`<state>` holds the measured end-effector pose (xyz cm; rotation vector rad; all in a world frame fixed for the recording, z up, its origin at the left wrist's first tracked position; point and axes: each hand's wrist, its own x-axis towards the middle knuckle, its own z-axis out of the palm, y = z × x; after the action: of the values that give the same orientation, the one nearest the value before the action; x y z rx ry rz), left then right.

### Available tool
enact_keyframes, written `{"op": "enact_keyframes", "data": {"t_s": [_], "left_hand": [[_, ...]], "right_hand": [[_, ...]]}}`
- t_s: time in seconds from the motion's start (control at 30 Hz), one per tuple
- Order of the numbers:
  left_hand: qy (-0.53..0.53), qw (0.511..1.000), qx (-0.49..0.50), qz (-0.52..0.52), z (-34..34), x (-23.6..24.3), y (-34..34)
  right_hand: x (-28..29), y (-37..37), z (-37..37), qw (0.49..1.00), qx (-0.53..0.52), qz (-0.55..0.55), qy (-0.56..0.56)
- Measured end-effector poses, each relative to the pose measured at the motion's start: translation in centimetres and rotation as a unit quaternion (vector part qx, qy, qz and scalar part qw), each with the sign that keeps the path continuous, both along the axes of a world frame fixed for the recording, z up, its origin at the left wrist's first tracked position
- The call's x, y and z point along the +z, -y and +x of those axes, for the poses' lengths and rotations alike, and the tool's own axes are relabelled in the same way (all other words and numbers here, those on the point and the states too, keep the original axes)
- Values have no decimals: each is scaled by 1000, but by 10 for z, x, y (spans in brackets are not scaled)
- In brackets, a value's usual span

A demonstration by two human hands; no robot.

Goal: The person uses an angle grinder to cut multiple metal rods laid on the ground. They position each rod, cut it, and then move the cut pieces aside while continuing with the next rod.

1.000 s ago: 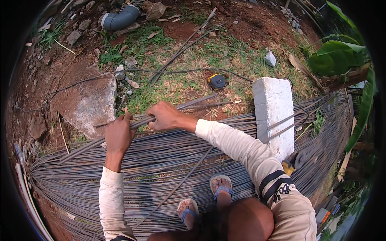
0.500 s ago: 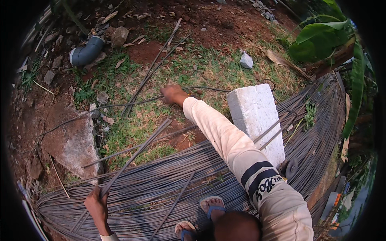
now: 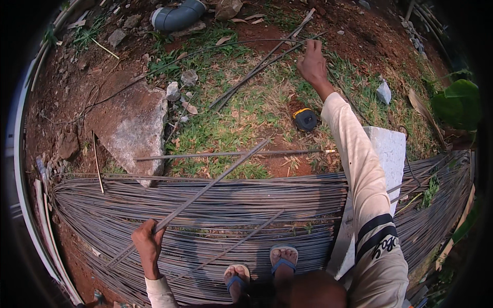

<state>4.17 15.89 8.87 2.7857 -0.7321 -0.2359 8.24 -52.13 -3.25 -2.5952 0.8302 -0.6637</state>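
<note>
My left hand (image 3: 147,242) is closed around a few thin steel rods (image 3: 205,195), which slant up to the right over the large bundle. Stretched out to the far side, my right hand (image 3: 313,64) pinches a dark, thin cable (image 3: 226,46). From that hand the cable bows left over the grass and a broken slab, and another length runs down to the right. Below the hand, on the ground, lies a black and yellow tape measure (image 3: 305,119). Two more rods (image 3: 257,69) rest crossed on the grass near the cable.
A wide bundle of long steel rods (image 3: 267,200) spreads under my sandalled feet. A white block (image 3: 386,149) stands by my right arm, and a broken concrete slab (image 3: 133,128) lies left. Farther off are a grey pipe elbow (image 3: 179,16) and a pale stone (image 3: 383,92).
My right hand has reached farther away, pulling the cable outward into a wider arc. The tape measure has come into sight. My left hand keeps its hold while the view has shifted.
</note>
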Motion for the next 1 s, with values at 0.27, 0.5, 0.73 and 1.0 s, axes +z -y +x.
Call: {"op": "enact_keyframes", "data": {"t_s": [0.27, 0.5, 0.73, 1.0], "left_hand": [[-36, 997, 75, -4, -31, 11, -28], [-32, 984, 173, -1, -84, 32, -73], [-55, 958, 269, -83, -116, 20, -98], [-68, 939, 323, -92, -101, 8, -102]], "right_hand": [[-90, -98, 58, 949, 236, -17, -208], [-87, -86, 85, 893, 299, -101, -321], [-43, -88, 73, 871, 389, -101, -283], [188, -67, 89, 905, 221, 166, 323]]}}
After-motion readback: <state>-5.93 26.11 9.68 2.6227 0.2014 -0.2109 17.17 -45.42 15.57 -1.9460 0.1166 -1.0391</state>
